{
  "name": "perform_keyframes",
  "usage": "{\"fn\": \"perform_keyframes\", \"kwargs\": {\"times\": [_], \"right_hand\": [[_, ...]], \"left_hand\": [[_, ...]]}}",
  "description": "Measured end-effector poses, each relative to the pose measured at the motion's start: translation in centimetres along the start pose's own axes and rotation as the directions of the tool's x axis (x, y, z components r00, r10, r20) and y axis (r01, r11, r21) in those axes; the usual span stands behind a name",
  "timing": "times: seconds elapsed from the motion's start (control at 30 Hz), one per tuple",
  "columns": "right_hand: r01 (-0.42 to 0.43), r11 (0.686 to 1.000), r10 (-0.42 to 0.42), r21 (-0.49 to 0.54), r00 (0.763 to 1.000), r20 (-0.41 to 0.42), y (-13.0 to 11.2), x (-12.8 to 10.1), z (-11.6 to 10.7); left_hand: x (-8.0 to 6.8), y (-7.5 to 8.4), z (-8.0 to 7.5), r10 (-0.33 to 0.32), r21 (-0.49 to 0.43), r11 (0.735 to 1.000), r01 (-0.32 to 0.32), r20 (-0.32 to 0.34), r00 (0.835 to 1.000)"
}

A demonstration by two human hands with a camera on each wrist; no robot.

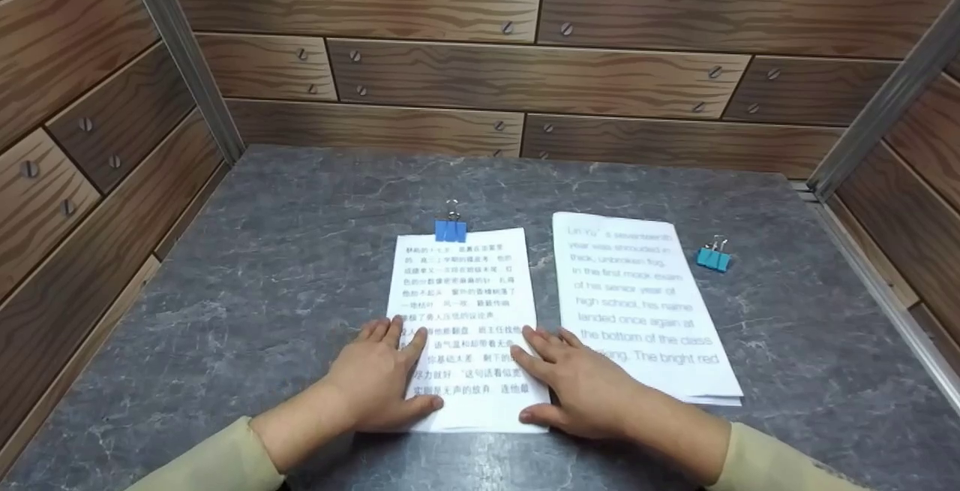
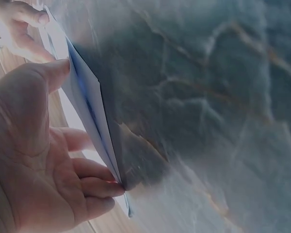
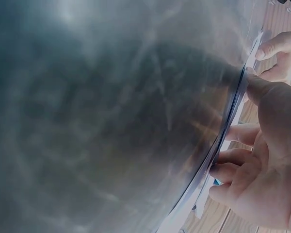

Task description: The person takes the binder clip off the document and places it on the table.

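Flat on grey marbled surface (image 1: 285, 266), left hand (image 1: 382, 382) and right hand (image 1: 574, 382) with fingers straight, pressing lower corners of Chinese-text paper stack (image 1: 465, 303) clipped at top by blue binder clip (image 1: 451, 230), just beside English-text stack (image 1: 637, 303), loose teal clip (image 1: 712, 258) near its right edge.

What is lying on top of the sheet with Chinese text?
Both hands: left hand and right hand lie on its near half; a blue binder clip sits at the far edge. Text beneath the hands is covered.
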State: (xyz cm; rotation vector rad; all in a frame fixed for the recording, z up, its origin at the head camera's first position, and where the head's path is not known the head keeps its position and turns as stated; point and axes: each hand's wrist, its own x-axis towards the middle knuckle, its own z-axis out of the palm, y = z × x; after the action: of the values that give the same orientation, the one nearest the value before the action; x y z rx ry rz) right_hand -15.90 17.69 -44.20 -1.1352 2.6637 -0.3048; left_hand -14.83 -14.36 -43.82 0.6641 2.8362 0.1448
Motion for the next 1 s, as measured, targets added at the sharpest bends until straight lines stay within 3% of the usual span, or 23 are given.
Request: {"fn": "perform_keyframes", "kwargs": {"times": [0.47,0.77,1.0], "right_hand": [[0.02,0.999,-0.021,-0.026,1.0,-0.016,0.1,-0.3,-0.8],[0.013,1.0,-0.009,0.019,0.978,-0.209,1.9,1.6,-2.5],[-0.075,0.996,0.085,0.048,0.954,-0.289,4.4,4.6,-5.1]], "left_hand": [[0.0,0.4,-0.2,0.002,0.002,1.0,-0.002,0.015,1.0],[0.0,0.4,0.1,-0.001,0.003,1.0,0.001,0.004,1.0],[-0.2,0.1,0.3,0.0,-0.012,1.0,0.0,-0.003,1.0]]}}
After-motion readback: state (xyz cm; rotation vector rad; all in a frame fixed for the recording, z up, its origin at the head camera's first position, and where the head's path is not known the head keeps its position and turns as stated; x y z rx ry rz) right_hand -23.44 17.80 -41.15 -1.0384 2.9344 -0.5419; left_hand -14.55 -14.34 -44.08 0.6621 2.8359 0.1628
